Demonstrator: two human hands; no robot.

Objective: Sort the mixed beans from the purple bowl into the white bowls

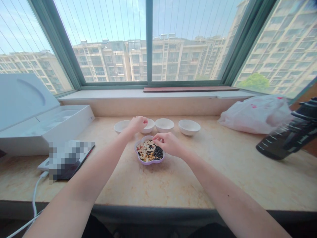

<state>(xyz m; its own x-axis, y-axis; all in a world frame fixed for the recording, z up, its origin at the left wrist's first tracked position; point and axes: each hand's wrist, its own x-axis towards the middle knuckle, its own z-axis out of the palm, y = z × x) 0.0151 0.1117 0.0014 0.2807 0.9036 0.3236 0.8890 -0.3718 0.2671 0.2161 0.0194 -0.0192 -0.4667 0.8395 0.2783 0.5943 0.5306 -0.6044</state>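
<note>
A lilac scalloped bowl point(149, 162) stands in the middle of the counter with black beans point(158, 154), yellow kernels point(149, 156) and pale nut or seed pieces point(148, 145) in it. Over its far right rim is my right hand point(168, 142), thumb and fingers pinched together at the mix; whatever lies between the tips is too small to name. My left hand point(138, 125) is closed above a small white bowl point(149, 126), partly covering it, and its contents cannot be made out. Beside that hand sits another white bowl point(120, 126) on the left.
Two more white bowls, one near the middle point(164, 125) and one farther right point(189, 127), continue the row. An open white box point(66, 124) and a blurred-out device with a cable point(36, 191) are left. A plastic bag point(255, 115) and dark bottle point(279, 138) stand right.
</note>
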